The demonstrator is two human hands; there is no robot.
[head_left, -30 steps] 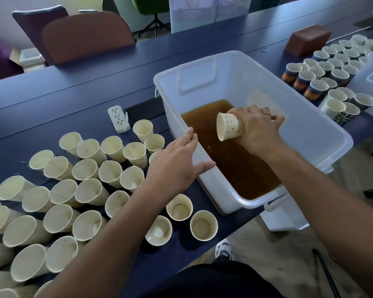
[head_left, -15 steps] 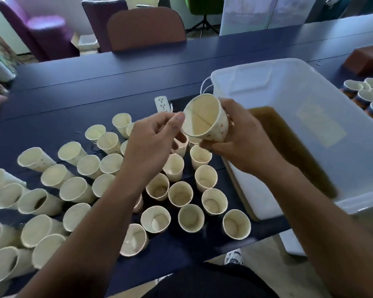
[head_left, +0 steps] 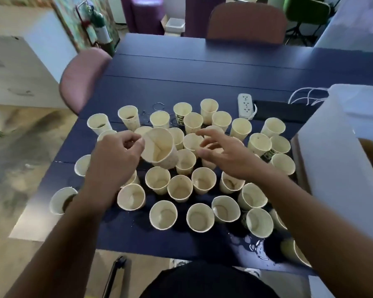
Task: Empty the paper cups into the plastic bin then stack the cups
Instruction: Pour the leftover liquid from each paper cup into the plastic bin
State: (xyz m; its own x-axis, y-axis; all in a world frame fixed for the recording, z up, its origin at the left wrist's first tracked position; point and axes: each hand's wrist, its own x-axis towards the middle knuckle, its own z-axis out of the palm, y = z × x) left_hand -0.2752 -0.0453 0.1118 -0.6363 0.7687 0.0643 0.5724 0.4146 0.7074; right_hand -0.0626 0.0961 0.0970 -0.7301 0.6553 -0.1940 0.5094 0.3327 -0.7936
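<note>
**Left hand holds one tilted cup above the rest**

The left hand (head_left: 114, 155) pinches a tilted paper cup (head_left: 159, 148) by its rim. Just beside it, the right hand (head_left: 222, 153) hovers with fingers spread (holding nothing). The plastic bin (head_left: 340, 147) sits beyond the right hand.

- Left hand (head_left: 114, 160): bare, no ring or watch visible on the side facing the camera.
- Right hand (head_left: 226, 154): bare as well; fingers blurred, so any ring cannot be made out.
- Behind each hand, bare forearms with no sleeve reaching the wrist.
- Below and between the forearms, dark black clothing (head_left: 207, 280) over the torso or lap.
</note>
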